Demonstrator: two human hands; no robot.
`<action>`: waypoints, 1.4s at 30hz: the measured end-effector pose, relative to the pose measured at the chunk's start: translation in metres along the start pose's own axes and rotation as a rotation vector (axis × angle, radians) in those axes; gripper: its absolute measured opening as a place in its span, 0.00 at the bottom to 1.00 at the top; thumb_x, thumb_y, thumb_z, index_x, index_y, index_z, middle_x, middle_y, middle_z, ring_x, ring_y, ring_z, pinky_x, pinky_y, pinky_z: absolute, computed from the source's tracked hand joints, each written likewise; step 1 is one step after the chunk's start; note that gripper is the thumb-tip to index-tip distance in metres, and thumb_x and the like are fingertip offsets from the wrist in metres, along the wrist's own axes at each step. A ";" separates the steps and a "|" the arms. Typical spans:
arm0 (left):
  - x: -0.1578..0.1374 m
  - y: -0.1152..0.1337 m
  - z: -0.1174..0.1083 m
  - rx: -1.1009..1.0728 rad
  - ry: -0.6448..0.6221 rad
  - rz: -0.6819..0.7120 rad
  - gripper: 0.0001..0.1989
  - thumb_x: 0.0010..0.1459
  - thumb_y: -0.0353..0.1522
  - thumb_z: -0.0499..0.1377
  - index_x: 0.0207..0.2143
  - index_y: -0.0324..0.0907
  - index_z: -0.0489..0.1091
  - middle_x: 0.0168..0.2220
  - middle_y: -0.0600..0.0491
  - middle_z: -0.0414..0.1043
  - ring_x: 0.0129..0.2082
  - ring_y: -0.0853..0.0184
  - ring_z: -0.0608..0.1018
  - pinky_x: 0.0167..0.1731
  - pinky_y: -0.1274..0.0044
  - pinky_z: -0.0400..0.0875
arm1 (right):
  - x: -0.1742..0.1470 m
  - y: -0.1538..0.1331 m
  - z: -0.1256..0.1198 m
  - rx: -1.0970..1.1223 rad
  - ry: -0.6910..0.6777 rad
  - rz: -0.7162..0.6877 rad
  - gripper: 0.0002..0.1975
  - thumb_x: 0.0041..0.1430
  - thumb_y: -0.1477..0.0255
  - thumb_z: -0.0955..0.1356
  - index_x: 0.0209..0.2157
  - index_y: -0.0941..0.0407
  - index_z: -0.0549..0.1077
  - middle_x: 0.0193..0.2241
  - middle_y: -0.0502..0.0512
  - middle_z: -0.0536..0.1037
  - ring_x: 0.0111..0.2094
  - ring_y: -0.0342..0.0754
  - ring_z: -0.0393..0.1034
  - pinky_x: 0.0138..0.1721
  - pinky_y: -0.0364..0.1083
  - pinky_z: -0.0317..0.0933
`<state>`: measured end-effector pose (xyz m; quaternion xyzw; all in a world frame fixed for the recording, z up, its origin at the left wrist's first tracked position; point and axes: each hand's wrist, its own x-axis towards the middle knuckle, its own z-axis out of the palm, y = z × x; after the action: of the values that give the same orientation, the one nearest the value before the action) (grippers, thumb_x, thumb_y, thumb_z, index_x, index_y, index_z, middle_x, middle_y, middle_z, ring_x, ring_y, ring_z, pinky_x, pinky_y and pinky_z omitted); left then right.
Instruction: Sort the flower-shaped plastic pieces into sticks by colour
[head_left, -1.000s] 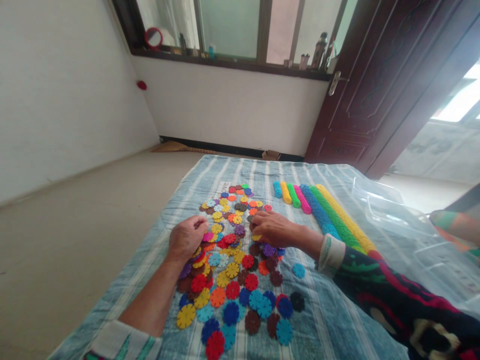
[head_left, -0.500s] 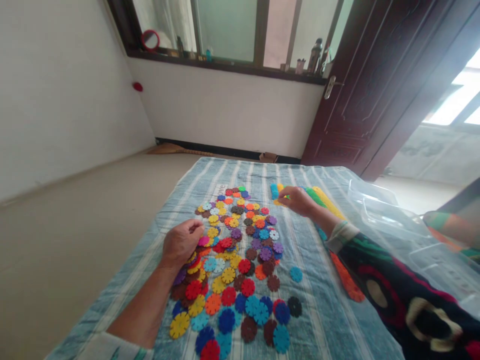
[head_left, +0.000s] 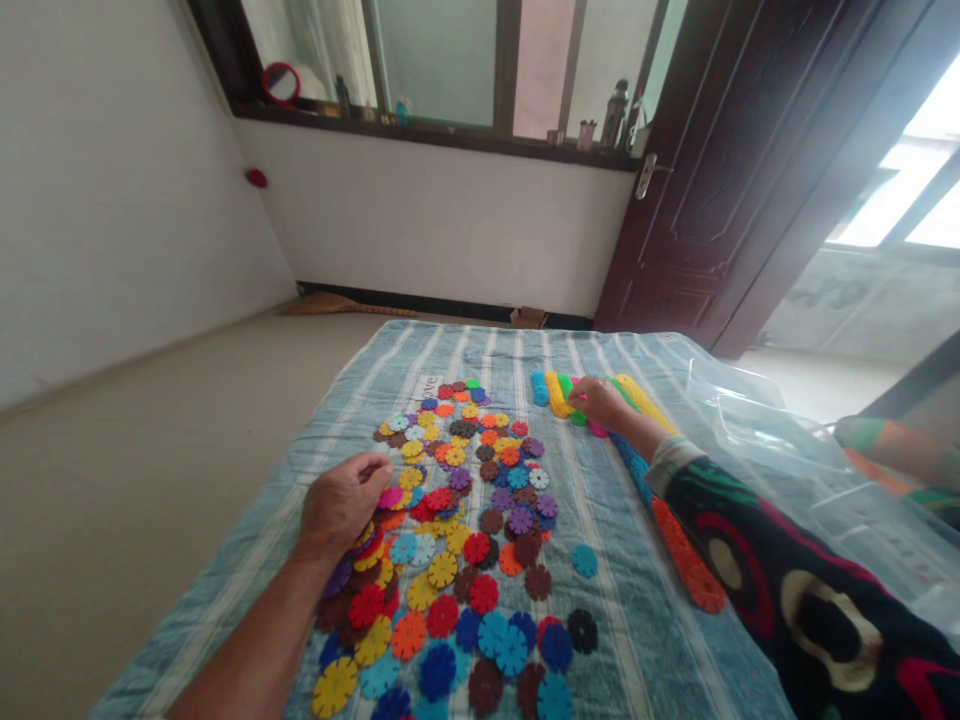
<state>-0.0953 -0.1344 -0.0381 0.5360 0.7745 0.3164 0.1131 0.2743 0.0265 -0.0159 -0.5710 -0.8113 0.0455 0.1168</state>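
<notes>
Right hand (head_left: 596,402): shifted from the discs (head_left: 442,570) to the green and pink rows; fingertips drawn together, could not tell whether gripping anything.
Left hand (head_left: 345,505): stayed at the pile's left edge, curled inward beside a pink disc (head_left: 390,497); could not tell if gripping.
Disc pile: lay loose, overlapping, many-coloured, down the middle of the cloth.
Striped cloth (head_left: 652,650): spread wrinkled beneath everything, blue and white.
Windowsill (head_left: 450,134): held a red-rimmed mirror (head_left: 281,83) and a flask (head_left: 615,112).
Door (head_left: 727,150): stood dark red, right of windowsill.
Clear containers (head_left: 780,430): sat along the right side.
Coloured rows (head_left: 557,396): partly blocked by right hand and sleeve (head_left: 757,570).
</notes>
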 end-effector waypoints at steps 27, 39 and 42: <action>-0.003 0.000 0.000 0.006 0.022 0.023 0.14 0.49 0.41 0.55 0.32 0.46 0.77 0.30 0.55 0.81 0.33 0.63 0.81 0.32 0.78 0.70 | -0.010 -0.012 0.009 -0.076 0.073 -0.136 0.06 0.55 0.77 0.73 0.36 0.55 0.80 0.40 0.57 0.79 0.48 0.53 0.72 0.47 0.46 0.63; -0.007 0.002 0.001 0.042 0.024 0.035 0.17 0.51 0.41 0.54 0.35 0.45 0.78 0.32 0.54 0.81 0.32 0.65 0.79 0.30 0.80 0.67 | -0.087 -0.148 0.016 0.078 -0.017 -0.817 0.06 0.59 0.71 0.73 0.29 0.55 0.77 0.39 0.55 0.77 0.43 0.49 0.69 0.43 0.46 0.63; -0.006 0.002 0.002 0.042 0.026 0.044 0.17 0.51 0.41 0.54 0.35 0.44 0.78 0.33 0.54 0.81 0.33 0.65 0.80 0.32 0.80 0.68 | -0.099 -0.170 0.028 -0.015 0.018 -0.815 0.11 0.57 0.64 0.74 0.25 0.54 0.75 0.35 0.56 0.76 0.40 0.52 0.68 0.38 0.48 0.64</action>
<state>-0.0904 -0.1388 -0.0391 0.5511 0.7704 0.3094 0.0845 0.1436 -0.1231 -0.0212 -0.2040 -0.9704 -0.0154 0.1281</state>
